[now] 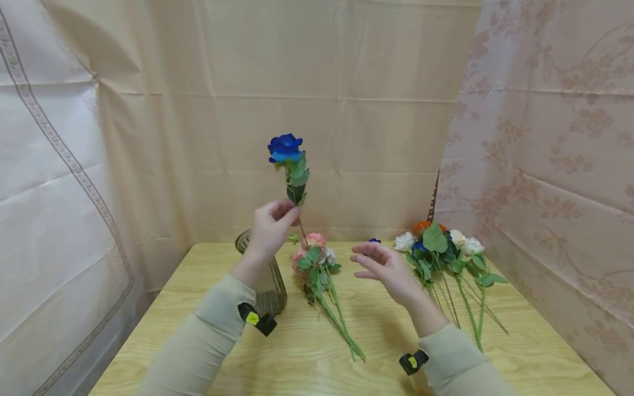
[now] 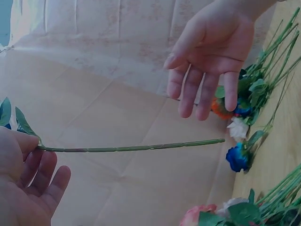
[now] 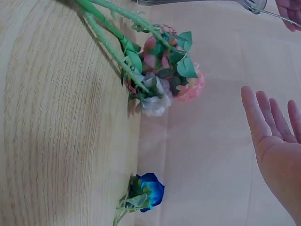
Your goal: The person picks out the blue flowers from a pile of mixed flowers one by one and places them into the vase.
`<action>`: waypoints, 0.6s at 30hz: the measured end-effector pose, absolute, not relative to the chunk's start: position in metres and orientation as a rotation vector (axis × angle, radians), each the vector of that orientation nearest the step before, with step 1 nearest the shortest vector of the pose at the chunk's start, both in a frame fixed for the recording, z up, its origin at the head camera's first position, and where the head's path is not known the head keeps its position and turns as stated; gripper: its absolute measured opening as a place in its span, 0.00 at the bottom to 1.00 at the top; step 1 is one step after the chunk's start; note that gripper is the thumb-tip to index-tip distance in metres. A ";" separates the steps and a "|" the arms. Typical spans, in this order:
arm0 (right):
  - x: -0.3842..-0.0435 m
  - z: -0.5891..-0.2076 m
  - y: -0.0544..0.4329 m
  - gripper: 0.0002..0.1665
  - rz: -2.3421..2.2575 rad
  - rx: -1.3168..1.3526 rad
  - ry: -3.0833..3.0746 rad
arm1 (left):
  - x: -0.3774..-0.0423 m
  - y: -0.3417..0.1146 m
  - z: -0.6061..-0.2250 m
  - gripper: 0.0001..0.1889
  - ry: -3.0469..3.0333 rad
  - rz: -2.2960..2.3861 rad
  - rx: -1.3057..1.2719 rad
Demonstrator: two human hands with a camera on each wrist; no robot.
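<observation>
The blue rose (image 1: 285,147) is in my left hand (image 1: 267,228) in the head view, thumb and fingers pinching it just below the leaves, raised over the table (image 1: 307,374). Its bloom points up, and its long axis is near upright, the top leaning a little left. My right hand (image 1: 388,269) hangs apart from it, fingers fairly straight and holding nothing. The ribbed glass vase (image 1: 272,286) stands toward the table's far left corner, partly hidden by my left hand and wrist. The pink bunch (image 1: 314,254) lies right of it, stems toward the near edge; a mixed bunch (image 1: 434,242) lies by the far right corner. The petals I hold are deep blue, paler underneath.

From my left wrist, the slim green stem runs nearly level across the view, bare to its end; my right palm faces it.

From my right wrist, another blue flower (image 3: 151,190) lies at the table's far edge.
</observation>
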State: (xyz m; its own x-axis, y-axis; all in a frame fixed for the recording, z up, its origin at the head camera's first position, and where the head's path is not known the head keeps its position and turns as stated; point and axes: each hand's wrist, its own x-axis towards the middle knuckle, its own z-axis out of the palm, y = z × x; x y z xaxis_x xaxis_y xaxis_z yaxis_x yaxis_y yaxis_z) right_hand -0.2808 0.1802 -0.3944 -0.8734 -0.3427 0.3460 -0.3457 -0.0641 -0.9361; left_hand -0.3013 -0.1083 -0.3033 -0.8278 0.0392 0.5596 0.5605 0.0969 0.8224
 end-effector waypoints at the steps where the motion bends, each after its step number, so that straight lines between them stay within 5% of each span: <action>1: -0.282 -0.395 0.179 0.24 2.156 0.795 -2.141 | -0.302 -0.110 -0.302 0.09 -1.976 -1.776 -0.585; 18: -0.291 -0.393 0.155 0.30 2.272 0.785 -2.095 | -0.303 -0.149 -0.291 0.10 -1.891 -1.729 -0.476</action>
State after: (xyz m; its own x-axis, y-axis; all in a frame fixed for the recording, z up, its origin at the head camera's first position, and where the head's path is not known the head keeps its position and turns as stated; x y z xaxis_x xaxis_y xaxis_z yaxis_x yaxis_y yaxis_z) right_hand -0.2913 0.1546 -0.3929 -0.8777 -0.3568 0.3199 -0.2898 -0.1363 -0.9473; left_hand -0.3027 -0.1486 -0.2908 -0.7981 -0.0915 0.5955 0.5849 0.1193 0.8023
